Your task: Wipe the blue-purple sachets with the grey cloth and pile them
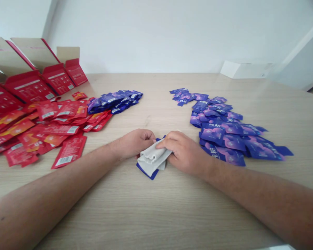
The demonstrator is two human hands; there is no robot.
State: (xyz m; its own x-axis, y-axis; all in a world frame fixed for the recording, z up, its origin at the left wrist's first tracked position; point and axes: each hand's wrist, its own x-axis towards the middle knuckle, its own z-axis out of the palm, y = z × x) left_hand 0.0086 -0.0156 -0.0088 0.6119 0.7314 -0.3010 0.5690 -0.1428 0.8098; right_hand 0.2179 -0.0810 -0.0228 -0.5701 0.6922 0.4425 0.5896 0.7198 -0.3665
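My right hand [184, 151] is closed on a folded light-grey cloth [152, 156], thumb and fingers pressing it from the right. Under the cloth lies a blue-purple packet [146, 171], its lower corner and a bit of its top edge showing. At the packet's upper left is my left hand [135, 143], fingers curled and pinched by its edge; what they hold there is mostly hidden. Both hands rest low over the middle of the table.
Many purple packets [224, 132] spread on the right. A smaller purple pile [117, 100] lies left of centre, against red-orange packets [49, 125]. Open red boxes [31, 85] line the back left. A white box [246, 69] sits by the wall on the wooden table [151, 215].
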